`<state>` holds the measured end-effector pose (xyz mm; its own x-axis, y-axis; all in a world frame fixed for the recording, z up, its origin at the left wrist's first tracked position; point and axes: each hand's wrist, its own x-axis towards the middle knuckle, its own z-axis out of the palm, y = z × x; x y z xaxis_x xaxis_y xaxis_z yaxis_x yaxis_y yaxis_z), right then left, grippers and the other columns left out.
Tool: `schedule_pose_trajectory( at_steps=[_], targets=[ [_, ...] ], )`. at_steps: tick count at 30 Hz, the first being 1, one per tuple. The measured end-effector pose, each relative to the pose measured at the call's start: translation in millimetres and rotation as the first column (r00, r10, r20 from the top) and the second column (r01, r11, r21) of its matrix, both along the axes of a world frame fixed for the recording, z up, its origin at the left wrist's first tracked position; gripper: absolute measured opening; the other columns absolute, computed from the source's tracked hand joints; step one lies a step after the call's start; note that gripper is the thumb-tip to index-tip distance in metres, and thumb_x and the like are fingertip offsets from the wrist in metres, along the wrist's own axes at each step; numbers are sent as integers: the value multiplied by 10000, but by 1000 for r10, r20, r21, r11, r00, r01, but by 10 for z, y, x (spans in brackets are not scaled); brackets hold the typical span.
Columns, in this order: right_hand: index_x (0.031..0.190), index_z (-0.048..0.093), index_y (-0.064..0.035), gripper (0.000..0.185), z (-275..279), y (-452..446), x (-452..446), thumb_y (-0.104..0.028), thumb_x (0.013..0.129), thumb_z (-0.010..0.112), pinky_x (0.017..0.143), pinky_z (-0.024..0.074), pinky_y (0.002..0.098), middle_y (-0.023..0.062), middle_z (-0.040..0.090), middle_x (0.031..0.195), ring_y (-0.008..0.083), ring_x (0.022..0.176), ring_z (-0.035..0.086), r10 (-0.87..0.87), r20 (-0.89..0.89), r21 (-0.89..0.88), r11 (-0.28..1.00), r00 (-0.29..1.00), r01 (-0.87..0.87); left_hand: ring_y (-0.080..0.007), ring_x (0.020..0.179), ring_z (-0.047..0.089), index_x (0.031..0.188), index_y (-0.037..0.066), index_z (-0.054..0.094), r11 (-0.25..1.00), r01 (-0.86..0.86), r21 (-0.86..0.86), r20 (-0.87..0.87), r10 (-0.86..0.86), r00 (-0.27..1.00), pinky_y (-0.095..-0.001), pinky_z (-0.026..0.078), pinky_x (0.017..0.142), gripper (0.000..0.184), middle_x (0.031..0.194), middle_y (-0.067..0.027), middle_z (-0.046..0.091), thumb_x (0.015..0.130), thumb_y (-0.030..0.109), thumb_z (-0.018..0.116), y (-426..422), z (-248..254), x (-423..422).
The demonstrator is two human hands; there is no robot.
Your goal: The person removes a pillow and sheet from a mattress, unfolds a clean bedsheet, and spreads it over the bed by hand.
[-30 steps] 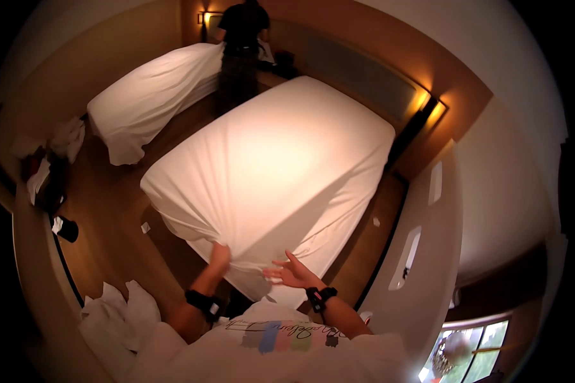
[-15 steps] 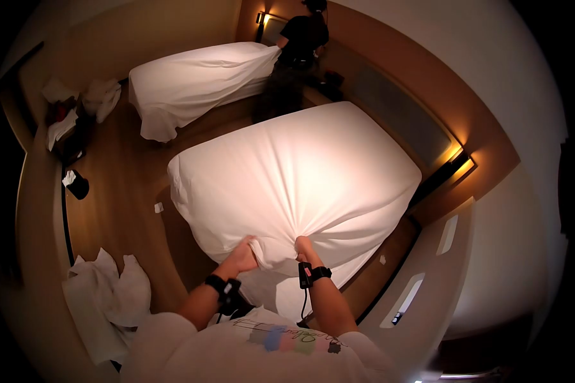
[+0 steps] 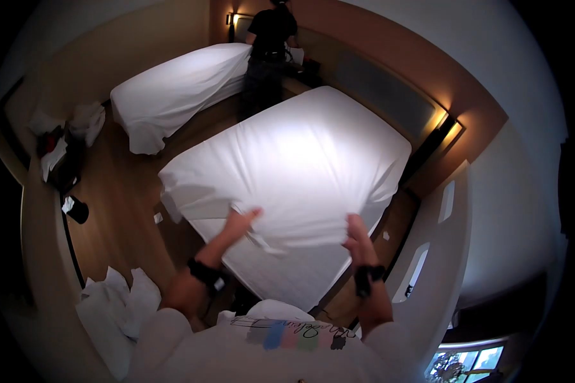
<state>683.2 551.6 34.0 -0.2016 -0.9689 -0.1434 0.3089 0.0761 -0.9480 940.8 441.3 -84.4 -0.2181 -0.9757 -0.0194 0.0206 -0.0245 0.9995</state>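
Left hand (image 3: 241,223): fingers curled closed on the edge of the white bed sheet (image 3: 294,159), blurred at the fingertips.
Right hand (image 3: 359,235): partly bent at the sheet's other side; blur hides whether it grips.
Wrists: a black band (image 3: 207,274) on the left, another black band (image 3: 368,278) on the right.
Bed sheet: spread over the nearer bed, smooth and brightly lit at the centre, creased towards both hands, its near edge loose between them.
Mattress (image 3: 281,271): pale, its foot-end corner uncovered below that edge.
Floor, left: crumpled white linen (image 3: 118,303); beyond it, a black bin (image 3: 76,209).
Background: a second bed (image 3: 179,89), draped in white; beside it, a person in black (image 3: 271,38).
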Motion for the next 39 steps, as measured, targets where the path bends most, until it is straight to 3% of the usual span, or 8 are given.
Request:
schedule_pose_trajectory(
  at_steps=[4, 6, 21, 26, 27, 30, 36, 39],
  targets=[
    [1065, 497, 106, 352, -1456, 42, -1061, -158, 847, 415, 694, 513, 383, 173, 586, 950, 246, 802, 602, -74, 129, 202, 978, 989, 47, -339, 873, 585, 974, -59, 577, 958, 238, -162, 432, -148, 890, -370, 449, 792, 439, 898, -220, 614, 840, 356, 531, 448, -11, -704],
    [1050, 510, 110, 333, -1925, 104, -991, -116, 818, 430, 680, 513, 386, 174, 586, 939, 258, 785, 597, -212, 160, 311, 938, 964, 155, -383, 735, 576, 759, -55, 611, 818, 552, 165, 846, -405, 347, -421, 454, 718, 486, 738, -238, 601, 855, 400, 467, 515, 118, -860],
    [937, 538, 98, 289, -2958, 9, -1003, -39, 694, 464, 791, 440, 423, 310, 565, 926, 436, 887, 551, -3, -702, 236, 943, 712, 236, -427, 766, 559, 751, -82, 609, 809, 544, 221, 901, -383, 203, -457, 441, 738, 575, 786, -293, 585, 852, 454, 425, 722, -1503, -842],
    [994, 486, 83, 324, -2276, -362, -1051, -39, 695, 499, 791, 450, 437, 284, 570, 925, 435, 885, 548, -190, -805, -76, 972, 562, 220, -278, 605, 556, 788, -76, 581, 883, 464, 71, 715, -369, 594, -412, 455, 582, 499, 701, -240, 587, 862, 406, 474, 426, -1156, -533],
    [952, 488, 77, 279, -1621, -351, -979, -34, 696, 492, 757, 456, 445, 285, 565, 914, 431, 868, 547, -99, -793, 44, 975, 601, 218, -161, 468, 357, 719, -13, 571, 891, 448, 70, 757, -340, 558, -351, 351, 447, 461, 513, -60, 437, 878, 410, 478, 228, -1075, -229],
    [879, 522, 36, 190, -561, -159, -668, -77, 736, 469, 518, 427, 402, 205, 581, 746, 286, 608, 541, -282, -641, -122, 956, 714, 267, -147, 638, 571, 987, -6, 581, 974, 157, 161, 199, -188, 962, -295, 478, 581, 343, 809, -87, 618, 847, 306, 572, 946, 947, -221],
    [1025, 505, 69, 271, -922, 1169, -895, -20, 778, 434, 744, 430, 403, 242, 539, 915, 350, 868, 532, -198, -765, -67, 971, 613, 231, -223, 948, 560, 1112, -31, 518, 847, 508, -158, 579, -337, 742, -322, 436, 833, 474, 1015, -147, 601, 767, 254, 672, 1720, 969, -329],
    [1034, 510, 82, 312, -1400, 1143, -886, 2, 747, 419, 737, 442, 379, 227, 588, 927, 325, 834, 570, -273, -459, 180, 903, 846, 389, -230, 943, 564, 1097, -35, 530, 835, 506, 217, 422, -548, 723, -317, 437, 831, 493, 1028, -170, 595, 750, 278, 686, 1508, 537, -405]
  ],
)
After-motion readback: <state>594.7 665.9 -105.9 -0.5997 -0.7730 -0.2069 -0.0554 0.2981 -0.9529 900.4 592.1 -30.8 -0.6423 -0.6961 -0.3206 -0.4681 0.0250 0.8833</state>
